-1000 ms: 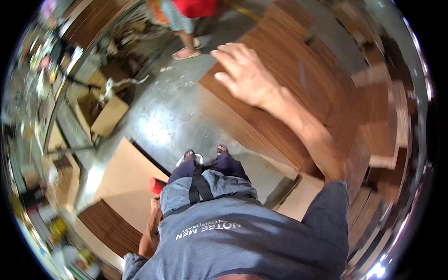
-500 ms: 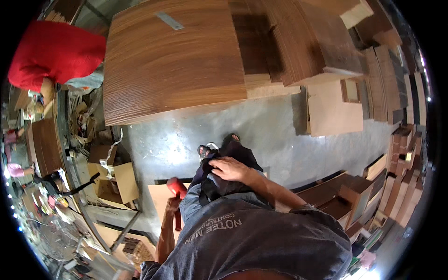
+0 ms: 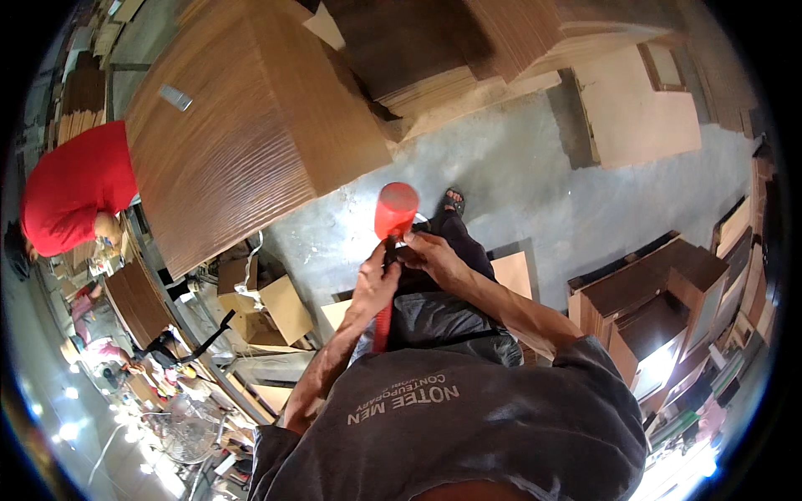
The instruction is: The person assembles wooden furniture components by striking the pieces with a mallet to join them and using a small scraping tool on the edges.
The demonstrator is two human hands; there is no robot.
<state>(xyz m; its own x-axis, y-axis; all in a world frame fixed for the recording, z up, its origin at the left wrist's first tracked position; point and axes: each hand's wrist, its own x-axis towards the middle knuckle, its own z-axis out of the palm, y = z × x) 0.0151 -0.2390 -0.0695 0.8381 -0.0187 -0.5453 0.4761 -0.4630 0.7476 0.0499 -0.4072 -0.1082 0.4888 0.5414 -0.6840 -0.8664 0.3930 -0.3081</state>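
Currently both hands on the red mallet [image 3: 393, 219] at frame centre: left hand [image 3: 373, 286] clamped on its handle, right hand [image 3: 433, 257] gripping just below the head, above the grey floor [image 3: 535, 192].

Both forearms rise from the lower edge and meet before the torso. The left hand [image 3: 373, 282] is curled in a closed grip, thumb upward. The right hand [image 3: 433, 257] lies just beside it, fingers [image 3: 411, 244] bent, elbow flexed outward.

- One red rubber mallet [image 3: 394, 219], centre of frame
- Two hands: left hand [image 3: 373, 286], right hand [image 3: 434, 257]
- One person in red [image 3: 77, 188], far left
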